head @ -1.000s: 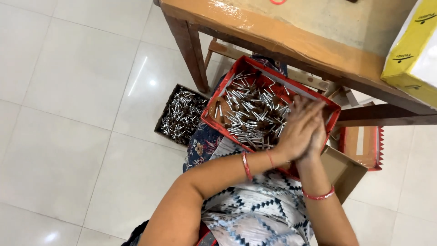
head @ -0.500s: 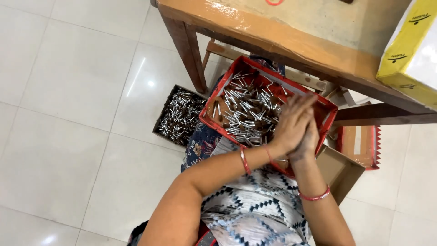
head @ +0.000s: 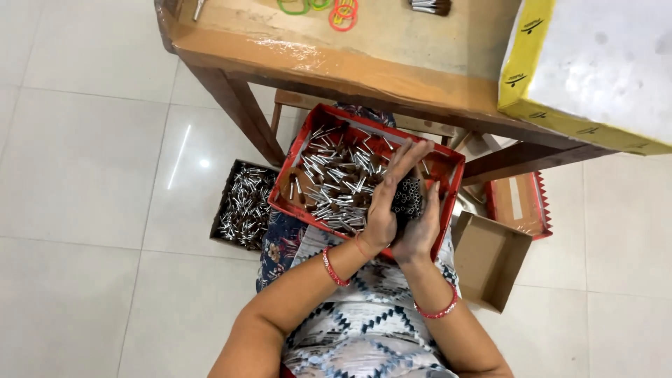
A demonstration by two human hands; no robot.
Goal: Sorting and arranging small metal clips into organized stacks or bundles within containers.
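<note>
Red cardboard forms the shallow tray (head: 448, 159) resting on the person's lap, just under the edge of the wooden desk (head: 294, 52). Loose small metal tubes (head: 336, 185) lie scattered over its brown floor, too many to count. Above the tray's right half, the left hand (head: 383, 210) and the right hand (head: 420, 227) press together around a bundle of tubes (head: 409, 197), held upright so the open ends show as a dark cluster. The left hand's fingers stretch flat along one side while the right hand cups the other, so both are grasping the bundle between them. Each wrist wears one red bangle.

On the tiled floor (head: 84, 161) to the left, beside the desk leg, sits one dark square box (head: 225, 203) filled with more of the same silvery tubes. To the right of the lap are two more boxes: one plain brown box (head: 490, 259), open and tilted, and behind it one red lid with a zigzag edge (head: 518, 204).

On the desk, at the upper right, stands one large carton (head: 595, 63), white on its broad face with yellow sides and small black marks. Near the desk's far edge lie several rubber bands (head: 343, 12), green and red, and one small bundle of tubes (head: 428, 6).
</note>
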